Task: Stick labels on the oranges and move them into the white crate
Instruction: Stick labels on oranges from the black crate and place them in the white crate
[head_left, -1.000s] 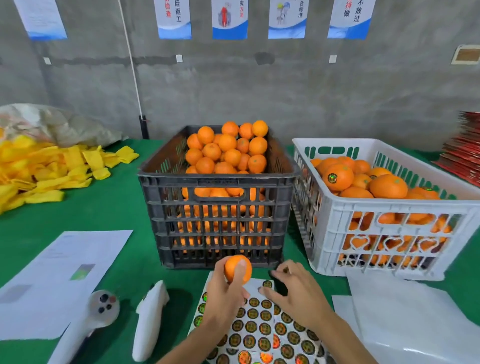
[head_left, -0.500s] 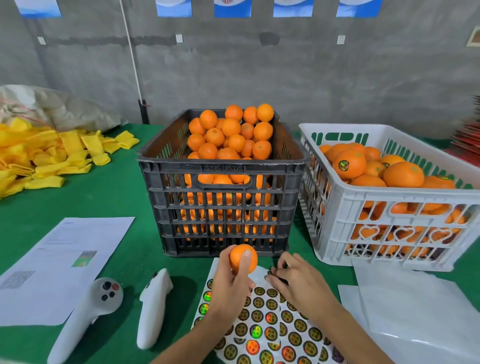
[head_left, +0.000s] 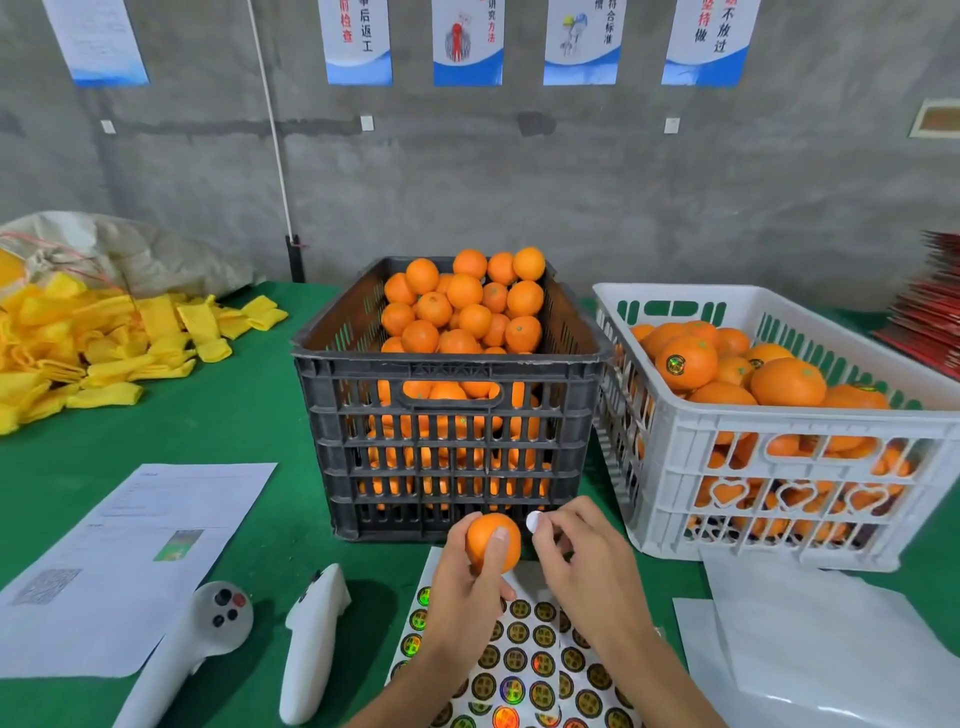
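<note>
My left hand (head_left: 465, 597) grips a small orange (head_left: 492, 540) above the sheet of round labels (head_left: 524, 670), just in front of the black crate (head_left: 447, 452). My right hand (head_left: 587, 561) pinches a peeled round label (head_left: 534, 521), its white back facing me, right beside the orange. The black crate is heaped with bare oranges (head_left: 462, 306). To its right, the white crate (head_left: 779, 467) holds oranges, some with labels (head_left: 688, 361).
Two white controllers (head_left: 311, 639) (head_left: 192, 654) lie left of the label sheet, a printed paper (head_left: 130, 561) further left. Yellow foam sleeves (head_left: 93, 343) pile at the far left. White backing sheets (head_left: 831, 649) lie at the right, red packs (head_left: 930, 306) beyond.
My right hand has lifted off the label sheet with a label pinched and brought it up beside the orange. My left hand has kept the orange.
</note>
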